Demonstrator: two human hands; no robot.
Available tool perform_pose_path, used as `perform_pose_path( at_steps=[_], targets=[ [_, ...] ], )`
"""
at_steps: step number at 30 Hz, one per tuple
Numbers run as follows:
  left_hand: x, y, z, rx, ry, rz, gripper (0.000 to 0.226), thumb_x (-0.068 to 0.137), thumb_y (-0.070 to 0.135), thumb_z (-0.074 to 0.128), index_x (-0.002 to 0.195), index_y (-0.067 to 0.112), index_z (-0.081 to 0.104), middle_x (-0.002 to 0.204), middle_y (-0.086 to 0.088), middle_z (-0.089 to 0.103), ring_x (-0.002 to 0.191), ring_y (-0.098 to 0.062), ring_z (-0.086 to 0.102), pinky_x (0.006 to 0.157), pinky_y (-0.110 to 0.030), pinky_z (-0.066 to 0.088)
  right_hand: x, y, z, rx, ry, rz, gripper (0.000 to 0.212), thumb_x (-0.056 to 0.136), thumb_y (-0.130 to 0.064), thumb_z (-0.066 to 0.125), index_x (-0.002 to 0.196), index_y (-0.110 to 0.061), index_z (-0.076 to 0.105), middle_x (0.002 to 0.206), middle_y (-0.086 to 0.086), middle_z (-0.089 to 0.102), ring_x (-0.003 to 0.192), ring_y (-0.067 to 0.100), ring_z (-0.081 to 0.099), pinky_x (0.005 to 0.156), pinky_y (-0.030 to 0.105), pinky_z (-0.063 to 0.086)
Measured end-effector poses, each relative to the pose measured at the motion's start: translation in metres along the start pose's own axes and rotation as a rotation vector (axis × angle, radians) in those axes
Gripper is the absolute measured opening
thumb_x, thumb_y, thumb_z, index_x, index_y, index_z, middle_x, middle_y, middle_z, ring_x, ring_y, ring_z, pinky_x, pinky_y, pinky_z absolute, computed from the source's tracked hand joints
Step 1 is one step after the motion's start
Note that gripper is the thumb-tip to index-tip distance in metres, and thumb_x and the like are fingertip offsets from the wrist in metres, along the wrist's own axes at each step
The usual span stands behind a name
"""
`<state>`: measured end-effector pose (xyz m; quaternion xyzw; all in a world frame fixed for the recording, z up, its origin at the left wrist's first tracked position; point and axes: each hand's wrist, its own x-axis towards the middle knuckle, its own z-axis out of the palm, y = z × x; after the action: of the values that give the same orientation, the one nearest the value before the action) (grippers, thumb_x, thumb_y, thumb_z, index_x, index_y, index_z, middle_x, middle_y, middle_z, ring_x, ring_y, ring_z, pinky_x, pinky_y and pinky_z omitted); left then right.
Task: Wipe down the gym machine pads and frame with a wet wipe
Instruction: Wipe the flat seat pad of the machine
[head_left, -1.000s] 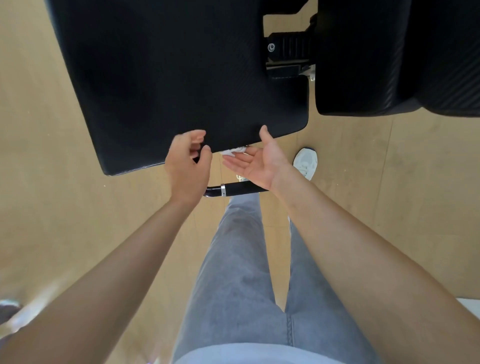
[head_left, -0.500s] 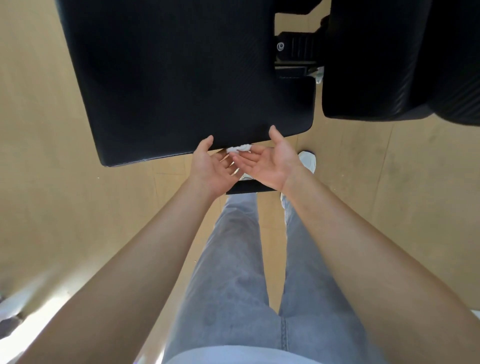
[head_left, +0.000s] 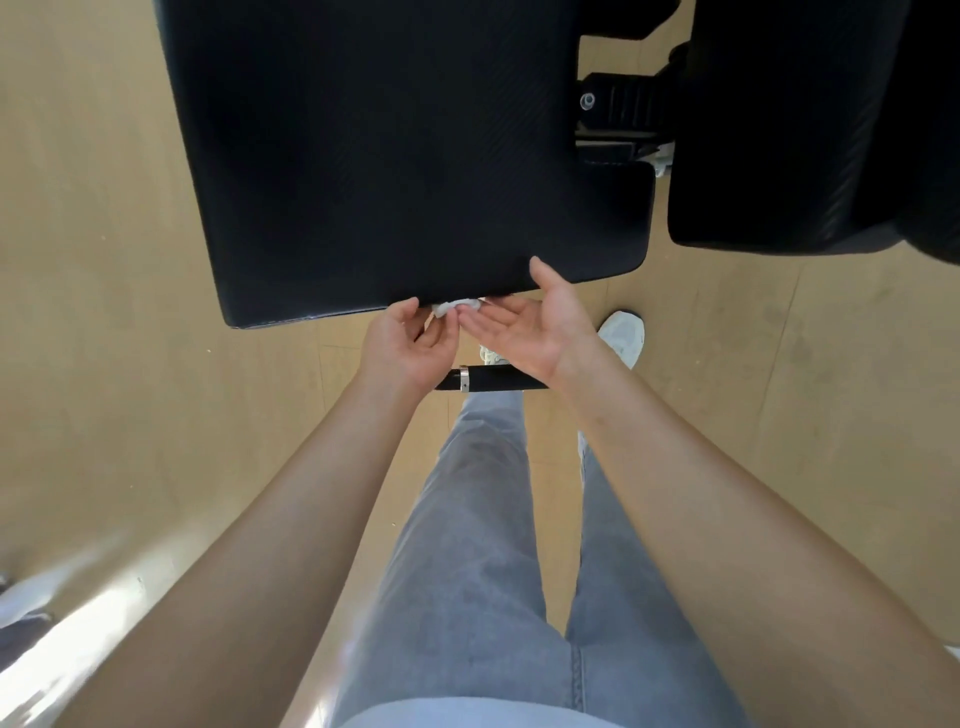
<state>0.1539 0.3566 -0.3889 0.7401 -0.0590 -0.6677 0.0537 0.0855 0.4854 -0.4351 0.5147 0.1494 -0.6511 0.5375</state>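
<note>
Our left hand (head_left: 410, 345) now pinches the wet wipe (head_left: 456, 306) under the pad (head_left: 405, 156); our right hand (head_left: 537, 330) stays open above a black handle (head_left: 493, 378).

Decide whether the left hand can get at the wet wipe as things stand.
Likely yes: the left hand seems to pinch the wet wipe at the edge of the pad; the open right hand blocks nothing.

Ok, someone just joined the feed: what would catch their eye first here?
The large black textured pad fills the top centre, with a second black pad at upper right. At its near edge, the left hand pinches a small crumpled white wet wipe while the open right hand holds its fingertips beside it. A black handle with a silver ring shows just below them in frame.
</note>
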Motion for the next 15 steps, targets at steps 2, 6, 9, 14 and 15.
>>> perform_pose_path(
  at_steps=[2,6,9,14,15],
  targets=[
    [-0.002,0.007,-0.009,0.008,0.009,0.035,0.024,0.102,0.008,0.053,0.122,-0.002,0.063,0.126,-0.018,0.067,0.119,-0.030,0.064,0.108,-0.037,0.050,0.007,0.012,0.006,-0.016,-0.032,0.029,0.078,0.100,-0.050,0.056,0.142,0.013,0.039,0.140,0.034,0.051,0.129,0.047,0.054,0.111,0.050,0.044],
    [-0.005,0.003,-0.017,0.132,0.029,0.054,0.017,0.103,-0.001,0.049,0.114,-0.007,0.061,0.124,-0.018,0.067,0.121,-0.027,0.064,0.108,-0.035,0.050,0.013,0.024,0.008,0.001,-0.022,0.032,0.075,0.099,-0.050,0.057,0.139,0.012,0.043,0.138,0.033,0.054,0.126,0.047,0.056,0.111,0.049,0.045],
    [-0.006,-0.010,-0.004,0.213,0.013,0.005,0.011,0.102,0.002,0.056,0.108,-0.004,0.063,0.109,-0.015,0.071,0.115,-0.023,0.067,0.100,-0.030,0.054,0.011,0.018,0.000,0.036,0.015,-0.021,0.070,0.100,-0.048,0.057,0.136,0.012,0.048,0.133,0.033,0.058,0.120,0.046,0.061,0.102,0.047,0.051],
    [0.003,-0.026,0.010,0.274,0.005,-0.004,0.013,0.105,0.014,0.057,0.112,0.006,0.065,0.108,-0.005,0.074,0.101,-0.018,0.069,0.082,-0.029,0.056,0.003,0.006,-0.011,0.014,0.052,-0.111,0.062,0.101,-0.044,0.057,0.133,0.009,0.051,0.131,0.030,0.060,0.120,0.045,0.062,0.107,0.047,0.050],
    [0.005,-0.026,0.008,0.258,0.014,-0.001,0.016,0.105,0.015,0.057,0.116,0.006,0.065,0.113,-0.006,0.074,0.106,-0.019,0.069,0.083,-0.030,0.056,0.002,0.006,-0.011,-0.004,0.058,-0.118,0.061,0.101,-0.044,0.057,0.132,0.008,0.051,0.131,0.028,0.060,0.118,0.045,0.063,0.105,0.047,0.051]
  ],
)
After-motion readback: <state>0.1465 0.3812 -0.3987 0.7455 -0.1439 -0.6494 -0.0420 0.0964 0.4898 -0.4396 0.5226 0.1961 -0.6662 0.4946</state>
